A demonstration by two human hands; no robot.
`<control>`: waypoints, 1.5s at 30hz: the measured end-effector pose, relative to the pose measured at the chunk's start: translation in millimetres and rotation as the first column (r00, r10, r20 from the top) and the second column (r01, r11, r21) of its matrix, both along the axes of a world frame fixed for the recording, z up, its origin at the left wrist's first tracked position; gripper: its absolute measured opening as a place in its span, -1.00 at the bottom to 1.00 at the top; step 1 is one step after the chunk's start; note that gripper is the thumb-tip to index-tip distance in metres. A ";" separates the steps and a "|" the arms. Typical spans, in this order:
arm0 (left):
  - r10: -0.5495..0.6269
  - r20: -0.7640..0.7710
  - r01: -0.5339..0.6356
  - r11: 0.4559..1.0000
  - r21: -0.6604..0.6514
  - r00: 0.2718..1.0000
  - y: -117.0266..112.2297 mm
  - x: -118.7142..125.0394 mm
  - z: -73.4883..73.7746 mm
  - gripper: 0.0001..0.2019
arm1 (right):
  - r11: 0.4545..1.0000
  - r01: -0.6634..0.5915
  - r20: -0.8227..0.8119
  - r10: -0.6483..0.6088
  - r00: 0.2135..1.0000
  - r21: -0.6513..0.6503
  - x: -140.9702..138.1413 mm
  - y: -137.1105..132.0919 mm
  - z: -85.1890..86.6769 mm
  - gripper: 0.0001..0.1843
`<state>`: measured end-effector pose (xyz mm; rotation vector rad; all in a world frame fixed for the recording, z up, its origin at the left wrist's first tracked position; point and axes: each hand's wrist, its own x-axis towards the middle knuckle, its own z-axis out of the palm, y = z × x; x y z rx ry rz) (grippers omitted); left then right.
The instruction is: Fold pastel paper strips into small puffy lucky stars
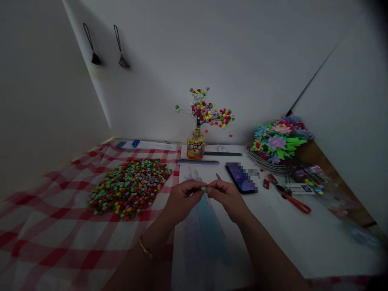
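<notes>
Just above the white tabletop, my left hand (pixel 185 198) and my right hand (pixel 227 198) meet at their fingertips. Pinched between them is a tiny light-green paper star (pixel 204 188), mostly covered by the fingers. Under the hands lie long teal paper strips (pixel 210 226), with pale purple strips (pixel 192 230) alongside. To the left, a heap of small multicoloured paper stars (pixel 130 188) is spread on a red-and-white checked cloth (pixel 60 238).
A bottle (pixel 195 148) of star-tipped stems stands at the back. Right of my hands lie a phone (pixel 241 178) and an orange-handled tool (pixel 295 203). Colourful fluffy flowers (pixel 279 141) sit in the right corner. Dark strips (pixel 222 153) and a flat clear packet (pixel 151 145) lie along the wall.
</notes>
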<state>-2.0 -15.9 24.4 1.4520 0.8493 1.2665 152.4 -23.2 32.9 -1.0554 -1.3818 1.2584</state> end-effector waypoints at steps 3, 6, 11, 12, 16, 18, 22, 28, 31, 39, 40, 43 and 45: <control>-0.054 0.106 0.064 0.993 -0.098 0.993 -0.6 -0.5 -0.5 -0.81 | 0.999 0.030 -0.029 -0.029 0.999 0.015 -0.2 -1.3 0.6 -0.85; -0.094 0.265 0.139 0.977 -0.159 0.960 -0.8 -0.2 -3.0 -0.75 | 0.994 0.090 -0.119 -0.083 0.989 0.055 -3.9 -4.6 0.3 -0.85; -0.096 0.348 0.162 0.972 -0.167 0.933 -2.6 0.7 -2.7 -0.78 | 0.988 0.126 -0.135 -0.113 0.984 0.086 -7.8 -9.6 0.2 -0.84; -0.092 0.352 0.160 0.973 -0.168 0.931 -3.1 0.6 -2.2 -0.78 | 0.988 0.124 -0.137 -0.111 0.984 0.088 -7.9 -10.2 0.5 -0.85; -0.114 0.348 0.172 0.975 -0.141 0.931 -4.0 -0.6 -2.1 -0.80 | 0.994 0.078 -0.160 -0.065 0.985 0.080 -8.5 -12.3 2.3 -0.86; -0.130 0.350 0.180 0.977 -0.115 0.928 -4.2 -1.4 -2.4 -0.82 | 0.997 0.027 -0.176 -0.013 0.984 0.074 -9.3 -14.1 3.6 -0.86; -0.163 0.343 0.197 0.978 -0.066 0.925 -5.1 -2.9 -0.5 -0.87 | 0.997 -0.041 -0.189 0.053 0.980 0.066 -10.9 -18.3 5.3 -0.84; -0.185 0.284 0.210 0.976 -0.064 0.941 -6.6 -2.9 3.4 -0.88 | 0.997 -0.051 -0.162 0.059 0.985 0.052 -10.7 -19.4 5.4 -0.83; -0.140 0.297 0.180 0.978 -0.109 0.945 -7.7 -0.6 2.0 -0.86 | 0.998 0.004 -0.146 0.005 0.989 0.066 -11.3 -19.1 5.9 -0.83; -0.152 0.390 0.209 0.972 -0.110 0.908 -8.8 0.1 3.6 -0.92 | 0.969 0.115 -0.019 -0.113 0.993 0.217 -12.2 -21.9 5.5 -0.83; -0.151 0.389 0.207 0.973 -0.106 0.909 -8.8 -0.3 4.6 -0.93 | 0.964 0.114 0.008 -0.120 0.993 0.241 -12.0 -22.1 5.0 -0.83; -0.149 0.378 0.208 0.971 -0.119 0.914 -8.8 -1.4 7.3 -0.96 | 0.949 0.118 0.075 -0.146 0.986 0.294 -11.1 -21.9 3.0 -0.84; -0.145 0.370 0.209 0.968 -0.138 0.918 -8.8 -1.9 8.5 -0.97 | 0.943 0.112 0.101 -0.151 0.983 0.312 -10.6 -21.3 1.7 -0.84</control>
